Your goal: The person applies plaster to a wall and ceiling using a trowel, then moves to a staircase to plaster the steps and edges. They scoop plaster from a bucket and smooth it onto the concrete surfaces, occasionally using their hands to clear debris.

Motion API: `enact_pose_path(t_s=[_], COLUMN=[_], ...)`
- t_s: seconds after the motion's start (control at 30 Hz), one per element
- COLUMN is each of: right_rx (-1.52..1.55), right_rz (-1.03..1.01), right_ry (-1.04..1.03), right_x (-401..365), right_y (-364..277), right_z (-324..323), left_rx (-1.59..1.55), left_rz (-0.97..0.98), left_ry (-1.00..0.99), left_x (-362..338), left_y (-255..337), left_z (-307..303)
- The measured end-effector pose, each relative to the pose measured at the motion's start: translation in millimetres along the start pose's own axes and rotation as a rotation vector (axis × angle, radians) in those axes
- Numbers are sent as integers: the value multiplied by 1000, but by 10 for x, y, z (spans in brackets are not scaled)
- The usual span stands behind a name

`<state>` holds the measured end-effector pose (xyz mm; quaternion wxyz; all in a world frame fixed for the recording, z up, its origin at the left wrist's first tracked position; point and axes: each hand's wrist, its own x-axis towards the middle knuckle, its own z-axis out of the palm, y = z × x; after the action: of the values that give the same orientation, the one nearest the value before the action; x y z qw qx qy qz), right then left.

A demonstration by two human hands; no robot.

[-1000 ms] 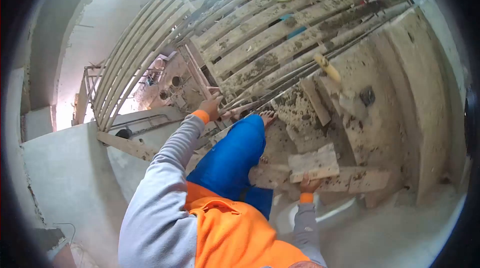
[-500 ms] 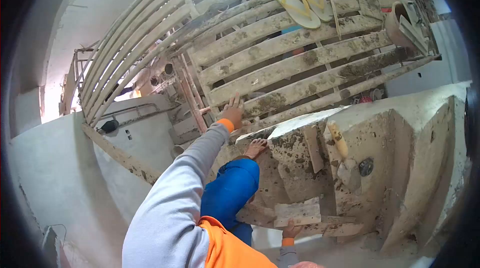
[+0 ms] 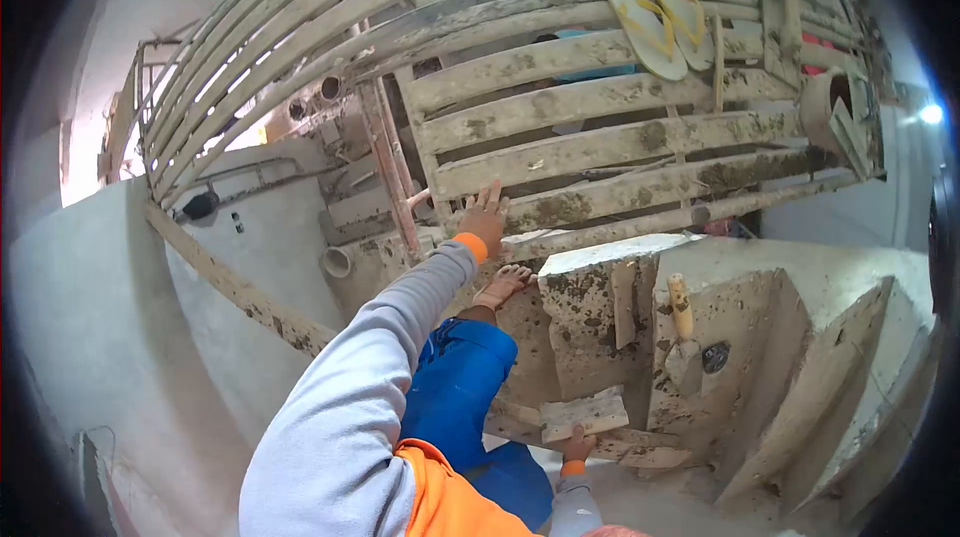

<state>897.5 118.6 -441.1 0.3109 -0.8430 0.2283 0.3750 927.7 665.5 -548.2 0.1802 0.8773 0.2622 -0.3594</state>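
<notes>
The left hand (image 3: pixel 483 224) lay spread open, flat on the near edge of the mortar-caked plank platform (image 3: pixel 600 152), with gaps between its slats. Lower right, the right hand (image 3: pixel 575 447) gripped a rough rectangular wooden board (image 3: pixel 585 414) beside the crusted concrete ledge (image 3: pixel 590 282). A yellow-handled trowel (image 3: pixel 682 327) lay further right.

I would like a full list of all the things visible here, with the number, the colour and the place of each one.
planks: many, pale wood with mud stains, a platform across the top
flip-flops: two, yellowish, on the planks, upper right
bucket: one, brownish, right end of the planks
concrete ledge: one, grey, below the planks on the right
trowel: one, yellow handle, lying on the concrete ledge
pipe end: one, white, left of centre
batten: one, wood, slanting across the left wall
board: one, pale wood, bottom centre
foot: one, bare, centre
left hand: flat on a plank, fingers spread
right hand: gripping the board's lower edge
</notes>
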Motion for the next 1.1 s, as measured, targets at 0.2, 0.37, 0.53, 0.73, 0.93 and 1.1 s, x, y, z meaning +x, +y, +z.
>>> enact_pose_path(t_s=[0.2,0.37,0.53,0.73,0.93,1.1], right_rx=[-749,-538,-703,-619,14,115], right_rz=[-726,-629,-1074,-1199,-587,-353], right_ry=[-67,-375,-639,-484,-735,-931], right_x=[258,-118,-360,-1171,-1812,-2231], right_y=[-718,-3179,-4822,-5802,-5738,-6031], right_z=[-157,224,327,571,1246,1855], left_rx=[23,-65,-254,-607,-746,-970], left_rz=[-13,41,92,-249,-751,-914], left_ry=[34,-32,-3,226,55,-11], left_x=[56,-13,-157,-1456,-2927,-3360], left_y=[-41,-160,-601,-1487,-1778,-1474], left_z=[174,12,52,564,1407,874])
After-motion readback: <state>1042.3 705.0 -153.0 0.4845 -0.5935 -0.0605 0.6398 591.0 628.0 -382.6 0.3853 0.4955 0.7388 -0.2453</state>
